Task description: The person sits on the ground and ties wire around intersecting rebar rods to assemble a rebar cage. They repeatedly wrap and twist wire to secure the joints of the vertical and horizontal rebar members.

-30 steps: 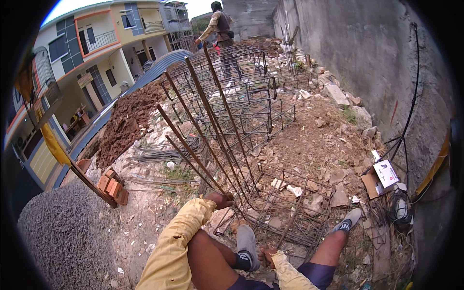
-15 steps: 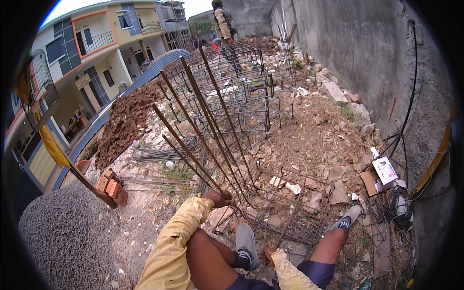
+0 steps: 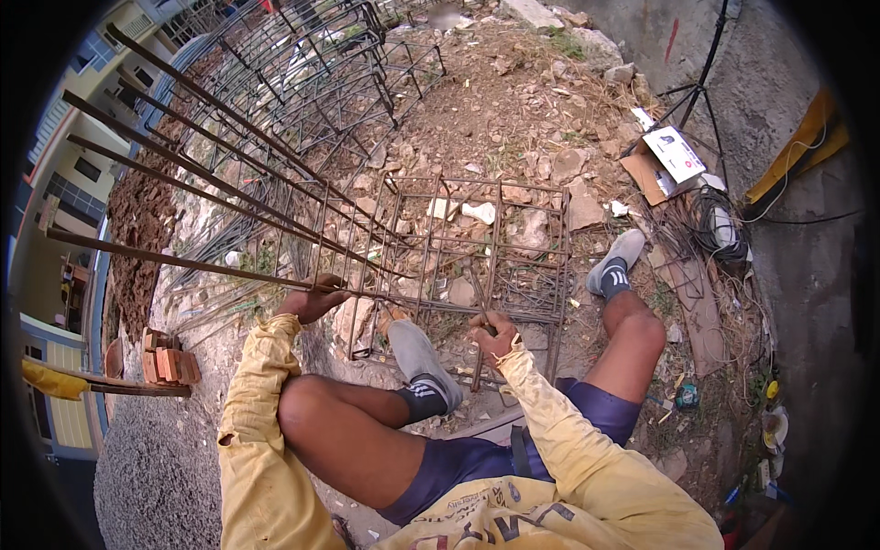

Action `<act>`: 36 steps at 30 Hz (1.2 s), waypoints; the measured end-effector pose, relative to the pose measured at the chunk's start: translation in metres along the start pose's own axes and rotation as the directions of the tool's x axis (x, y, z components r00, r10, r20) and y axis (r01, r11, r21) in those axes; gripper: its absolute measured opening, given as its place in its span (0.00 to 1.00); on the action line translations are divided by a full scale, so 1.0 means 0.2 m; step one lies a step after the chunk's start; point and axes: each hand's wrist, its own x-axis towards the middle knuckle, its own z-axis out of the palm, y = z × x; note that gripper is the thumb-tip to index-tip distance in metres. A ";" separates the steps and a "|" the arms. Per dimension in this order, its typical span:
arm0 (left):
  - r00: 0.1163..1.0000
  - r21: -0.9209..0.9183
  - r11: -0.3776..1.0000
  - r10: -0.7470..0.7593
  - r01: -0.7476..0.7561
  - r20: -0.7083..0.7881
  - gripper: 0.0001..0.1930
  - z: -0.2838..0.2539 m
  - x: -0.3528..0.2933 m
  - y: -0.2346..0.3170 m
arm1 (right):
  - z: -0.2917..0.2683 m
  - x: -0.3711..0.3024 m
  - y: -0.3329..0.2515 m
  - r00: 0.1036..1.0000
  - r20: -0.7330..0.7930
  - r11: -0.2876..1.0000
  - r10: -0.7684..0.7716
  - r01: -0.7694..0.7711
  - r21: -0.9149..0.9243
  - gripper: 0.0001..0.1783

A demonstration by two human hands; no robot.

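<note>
- Where the right hand (image 3: pixel 495 336) sits close to the body, its fingers curl at the near edge of the steel cage (image 3: pixel 496 240); whether that grip holds a bar, a slim rod or nothing cannot be told.
- Left of it, beyond the grey shoe (image 3: pixel 417 353), the left hand (image 3: pixel 313 300) appears clenched around the low end of a rusty bar (image 3: pixel 165 256), whose long axis runs out leftward, rising slightly.
- The cage lies on the rubble ahead of the right hand and right of the left hand; the left hand is nearer the bar.
- The left palm and the bar's stretch beneath it are hidden.
- Farther off, a larger cage (image 3: pixel 392 117) is cut off by the view's upper rim.
</note>
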 end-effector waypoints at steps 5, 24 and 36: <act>1.000 -0.037 0.999 -0.010 0.009 -0.030 0.28 0.06 0.06 -0.06 | -0.10 -0.01 0.19 0.907 -0.199 0.917 0.372 -0.327 0.227 0.08; 0.654 -0.563 0.738 -0.639 0.372 -0.405 0.23 1.13 -0.75 -0.56 | -0.09 -0.19 0.20 0.694 0.065 0.650 0.717 -0.699 0.298 0.09; 0.321 -0.700 0.350 -0.930 0.623 -0.180 0.22 1.77 -0.53 -1.21 | -0.27 -0.37 0.23 0.697 -0.109 0.689 0.708 -0.717 -0.110 0.10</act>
